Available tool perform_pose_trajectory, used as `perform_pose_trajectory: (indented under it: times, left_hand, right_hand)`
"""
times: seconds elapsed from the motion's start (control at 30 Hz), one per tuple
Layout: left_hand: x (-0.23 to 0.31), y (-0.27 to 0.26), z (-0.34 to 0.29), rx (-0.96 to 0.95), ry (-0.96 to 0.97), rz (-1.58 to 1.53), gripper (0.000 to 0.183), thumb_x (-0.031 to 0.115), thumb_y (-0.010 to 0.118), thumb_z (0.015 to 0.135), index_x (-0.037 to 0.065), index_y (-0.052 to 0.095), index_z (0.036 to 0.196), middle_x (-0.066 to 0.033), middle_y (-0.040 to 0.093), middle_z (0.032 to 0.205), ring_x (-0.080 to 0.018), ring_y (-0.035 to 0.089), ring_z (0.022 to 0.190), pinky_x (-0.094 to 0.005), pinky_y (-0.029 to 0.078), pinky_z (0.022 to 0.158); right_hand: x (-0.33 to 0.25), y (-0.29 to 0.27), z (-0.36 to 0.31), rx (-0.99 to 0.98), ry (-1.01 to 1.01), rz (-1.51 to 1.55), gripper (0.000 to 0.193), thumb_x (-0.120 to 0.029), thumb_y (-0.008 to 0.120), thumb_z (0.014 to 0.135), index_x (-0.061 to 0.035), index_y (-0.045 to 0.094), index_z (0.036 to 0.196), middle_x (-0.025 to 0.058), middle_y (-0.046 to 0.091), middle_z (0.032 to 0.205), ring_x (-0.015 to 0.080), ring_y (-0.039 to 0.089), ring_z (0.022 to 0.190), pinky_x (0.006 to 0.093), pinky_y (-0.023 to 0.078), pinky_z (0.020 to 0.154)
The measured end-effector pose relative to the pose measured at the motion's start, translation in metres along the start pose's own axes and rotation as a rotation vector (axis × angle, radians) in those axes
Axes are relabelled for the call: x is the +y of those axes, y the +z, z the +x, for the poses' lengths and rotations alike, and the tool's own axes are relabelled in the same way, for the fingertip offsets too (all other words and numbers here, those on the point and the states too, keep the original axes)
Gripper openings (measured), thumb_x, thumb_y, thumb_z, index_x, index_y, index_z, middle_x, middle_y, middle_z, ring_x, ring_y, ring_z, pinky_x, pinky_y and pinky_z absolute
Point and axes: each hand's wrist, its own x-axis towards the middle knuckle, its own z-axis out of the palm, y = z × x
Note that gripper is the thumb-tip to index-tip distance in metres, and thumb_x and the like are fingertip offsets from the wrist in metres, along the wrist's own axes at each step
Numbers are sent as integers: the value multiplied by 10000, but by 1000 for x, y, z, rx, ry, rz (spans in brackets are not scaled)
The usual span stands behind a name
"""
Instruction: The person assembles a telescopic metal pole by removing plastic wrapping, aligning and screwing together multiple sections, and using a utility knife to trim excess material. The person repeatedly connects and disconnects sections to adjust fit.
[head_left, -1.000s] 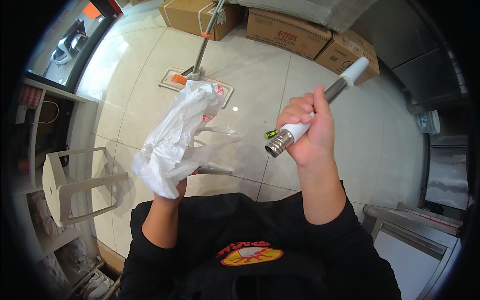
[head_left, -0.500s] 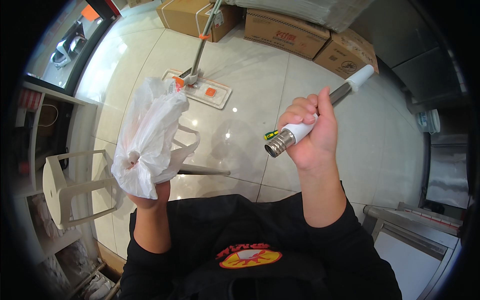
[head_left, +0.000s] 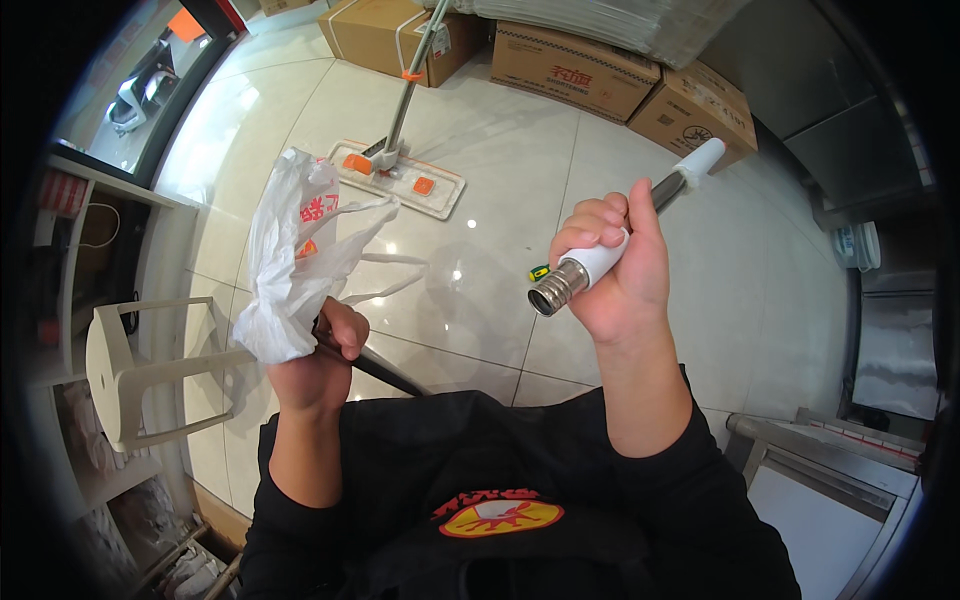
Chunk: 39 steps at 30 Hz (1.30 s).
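Observation:
My left hand (head_left: 318, 370) is closed round a dark metal tube (head_left: 385, 371) that slants down toward my body. A crumpled white plastic bag (head_left: 270, 270) with red print and loose handles hangs over that hand and hides the tube's other end. My right hand (head_left: 625, 265) grips a metal pole (head_left: 672, 192) at its white sleeve (head_left: 594, 258). The pole's near end is a ribbed, hollow metal fitting (head_left: 556, 290), and a white cap (head_left: 704, 157) covers the far part. Beside the right fingers shows a green and yellow handle (head_left: 540, 272); I cannot tell whether it touches the hand.
A flat mop (head_left: 440, 190) stands on the tiled floor ahead. Cardboard boxes (head_left: 570, 70) line the back. At left, a beige plastic stool (head_left: 125, 390) lies tipped beside shelves (head_left: 110, 470). A metal-framed unit (head_left: 825, 500) is at lower right, a white bucket (head_left: 858, 245) beyond it.
The white bag has turned and opened out, showing its print. My left hand has turned, its fingers now visible on the tube, which tilts more steeply. The right hand has barely moved.

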Motion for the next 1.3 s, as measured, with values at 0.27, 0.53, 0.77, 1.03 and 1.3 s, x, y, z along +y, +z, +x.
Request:
perform_pose_trajectory:
  times: [0.27, 0.53, 0.77, 1.03, 1.3]
  left_hand:
    - [-13, -7, 2, 169, -265, -313, 290, 280, 349, 945, 57, 534, 941, -7, 444, 500, -170, 396, 348, -301, 331, 413]
    - [-13, 0, 7, 168, -390, -361, 293, 329, 331, 952, 93, 491, 882, -68, 565, 571, -202, 456, 328, -298, 323, 361]
    - [-8, 1, 9, 161, -373, -402, 390, 371, 270, 950, 69, 516, 956, -81, 562, 596, -205, 487, 353, -294, 315, 368]
    - [-8, 5, 12, 238, -341, -417, 530, 478, 242, 936, 54, 536, 1062, -98, 557, 611, -223, 477, 367, -298, 330, 419]
    - [-11, 10, 10, 159, -189, -390, 646, 514, 187, 936, 5, 583, 911, -102, 543, 589, -188, 470, 461, -281, 366, 516]
  right_hand:
    - [-2, -7, -1, -20, 137, 139, 376, -405, 474, 927, -117, 421, 690, -32, 414, 612, 78, 395, 519, 254, 406, 547]
    - [3, -7, -2, -35, 214, 159, 365, -355, 466, 939, -109, 379, 684, -28, 383, 614, 76, 398, 513, 243, 395, 544]
    - [9, -9, 1, -22, 235, 164, 349, -343, 465, 941, -105, 379, 701, -24, 384, 622, 87, 404, 515, 252, 404, 559]
    - [18, -11, 0, -28, 247, 141, 347, -353, 488, 930, -100, 389, 713, -23, 388, 630, 87, 423, 538, 262, 409, 586]
    - [25, -8, -1, -82, 209, 95, 344, -349, 506, 922, -97, 411, 709, -27, 387, 642, 84, 418, 552, 263, 412, 607]
